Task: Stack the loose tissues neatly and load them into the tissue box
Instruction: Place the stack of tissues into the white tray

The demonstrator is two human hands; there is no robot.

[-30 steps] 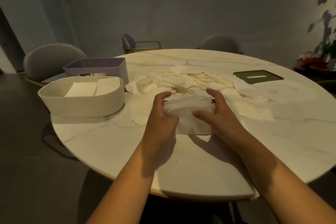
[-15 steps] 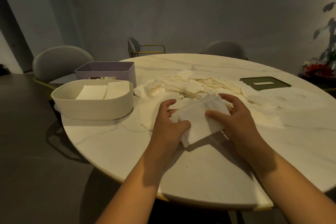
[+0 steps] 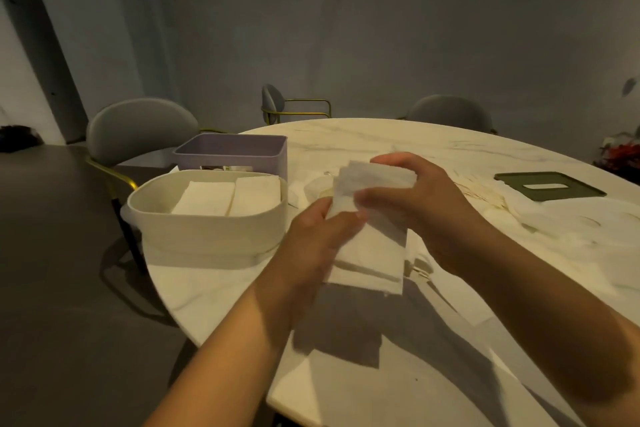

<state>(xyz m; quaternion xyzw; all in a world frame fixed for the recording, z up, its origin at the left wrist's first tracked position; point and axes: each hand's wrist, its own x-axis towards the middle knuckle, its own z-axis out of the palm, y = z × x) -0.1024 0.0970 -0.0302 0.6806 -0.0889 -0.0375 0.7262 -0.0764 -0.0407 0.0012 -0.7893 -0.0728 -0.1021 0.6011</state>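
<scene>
A small stack of white tissues is lifted off the table and stands almost upright between both hands. My left hand grips its left edge from below. My right hand grips its top and right side, fingers curled over the upper edge. To the left stands the cream tissue box, open, with two stacks of folded tissues inside. More loose tissues lie spread on the table behind my right hand, partly hidden by it.
A purple box stands behind the cream one. A dark green slotted lid lies at the far right on the round marble table. Grey chairs stand around the table, and its near left edge is close to my forearms.
Both hands have raised the tissue stack off the table and turned it from lying flat to nearly upright, shifting it toward the cream box. The camera has tilted up.
</scene>
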